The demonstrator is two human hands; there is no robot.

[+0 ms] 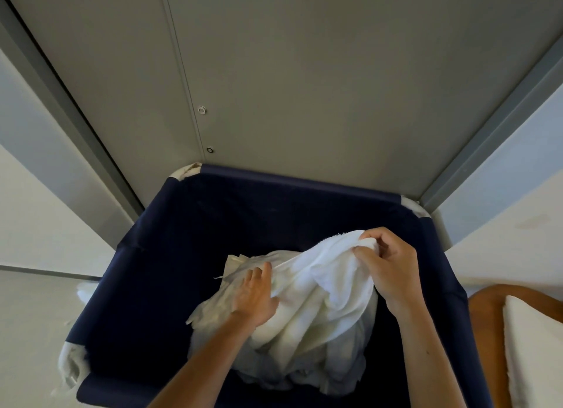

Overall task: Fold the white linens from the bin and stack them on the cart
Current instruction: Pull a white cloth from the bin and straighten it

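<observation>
Because soft and limp, likely to sag and drag its neighbours along: white terry towel (329, 273), raised by one edge above the crumpled pile of linens (289, 362) low in the navy bin (170, 255). Light, grippy rather than slippery, nothing fragile. Pinched at the hem between curled thumb and fingers of the right hand (387, 264); pressed under the flat, straight-fingered left hand (256, 295), probably to steady the pile. Best taken at a corner along that hem. At right, a folded white stack (533, 346) on brown wood (487, 310), possibly the cart; too cropped to tell.
</observation>
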